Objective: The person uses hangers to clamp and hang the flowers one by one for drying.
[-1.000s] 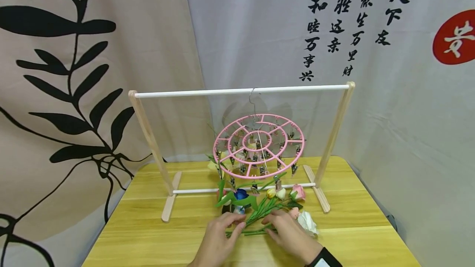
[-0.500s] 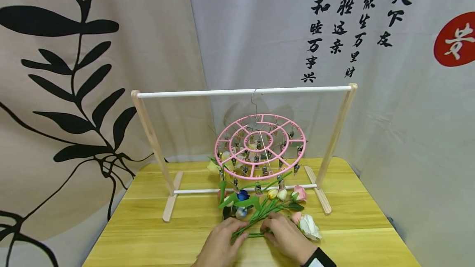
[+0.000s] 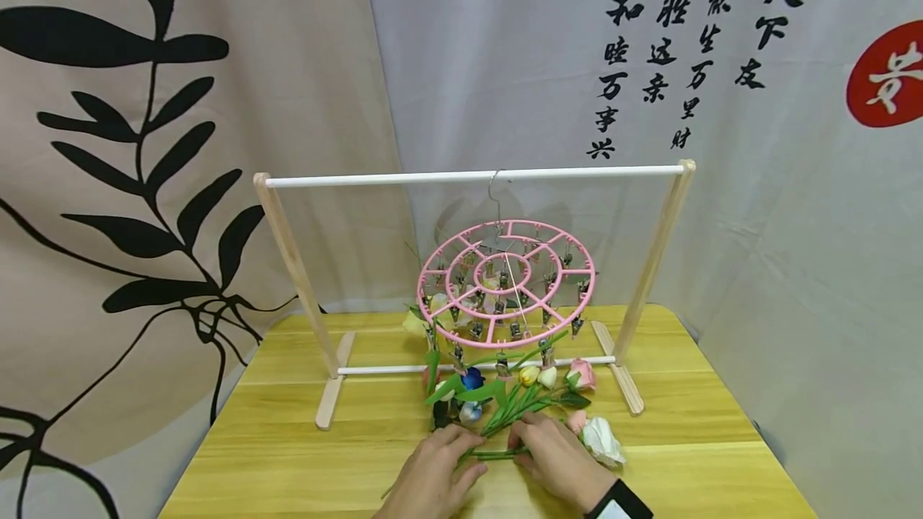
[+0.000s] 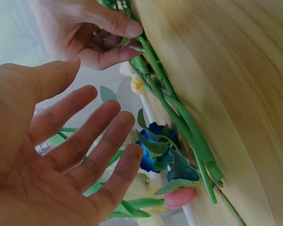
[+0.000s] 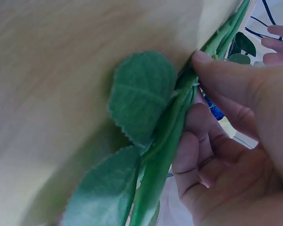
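Note:
Green flower stems lie low along the wooden table, with several flower heads beyond them. My right hand pinches the bundle between thumb and fingers; in the right wrist view, the stems pass through its fingertips beside broad green leaves. My left hand has its fingers spread and slightly bent, next to the stems' cut ends, holding nothing. Past the right hand lie a white rose and a pink flower. Blue flowers, a yellow bud and a pink rose sit farther back.
A pink round clip hanger with several metal clips hangs from the white bar of a wooden stand. Flowers and leaves hang beneath it. The stand's feet rest on the table, before a printed cloth backdrop.
My left hand has drawn slightly toward me and right. The right hand keeps its pinch on the stems, almost in place. The whole head view has shifted a little.

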Action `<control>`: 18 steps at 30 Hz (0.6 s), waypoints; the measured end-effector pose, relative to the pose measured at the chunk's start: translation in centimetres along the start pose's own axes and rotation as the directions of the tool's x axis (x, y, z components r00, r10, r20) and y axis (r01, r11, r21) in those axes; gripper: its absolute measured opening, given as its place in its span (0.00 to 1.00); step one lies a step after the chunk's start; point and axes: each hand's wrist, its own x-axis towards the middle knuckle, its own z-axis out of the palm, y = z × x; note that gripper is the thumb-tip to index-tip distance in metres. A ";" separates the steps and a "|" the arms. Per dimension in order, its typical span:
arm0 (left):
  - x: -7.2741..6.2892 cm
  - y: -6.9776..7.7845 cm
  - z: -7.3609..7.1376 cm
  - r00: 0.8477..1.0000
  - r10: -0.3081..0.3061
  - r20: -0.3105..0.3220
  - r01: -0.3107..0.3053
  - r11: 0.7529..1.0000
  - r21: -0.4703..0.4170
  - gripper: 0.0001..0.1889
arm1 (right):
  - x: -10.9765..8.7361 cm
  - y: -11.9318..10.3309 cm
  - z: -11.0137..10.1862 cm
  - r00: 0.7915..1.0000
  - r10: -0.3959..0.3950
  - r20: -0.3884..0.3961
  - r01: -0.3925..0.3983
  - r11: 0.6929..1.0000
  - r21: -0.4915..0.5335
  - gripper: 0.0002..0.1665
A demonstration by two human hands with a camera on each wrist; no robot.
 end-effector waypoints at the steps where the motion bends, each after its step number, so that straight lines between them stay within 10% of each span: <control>1: 0.0 0.1 0.0 1.000 0.008 0.001 -0.008 1.000 0.007 0.17 | 0.0 0.0 -0.1 1.000 0.001 0.002 -0.001 1.000 -0.005 0.14; 18: 0.8 1.5 0.8 0.997 0.065 -0.048 -0.063 0.997 0.034 0.16 | -0.3 0.2 -0.1 0.999 -0.042 -0.023 0.040 0.996 -0.080 0.13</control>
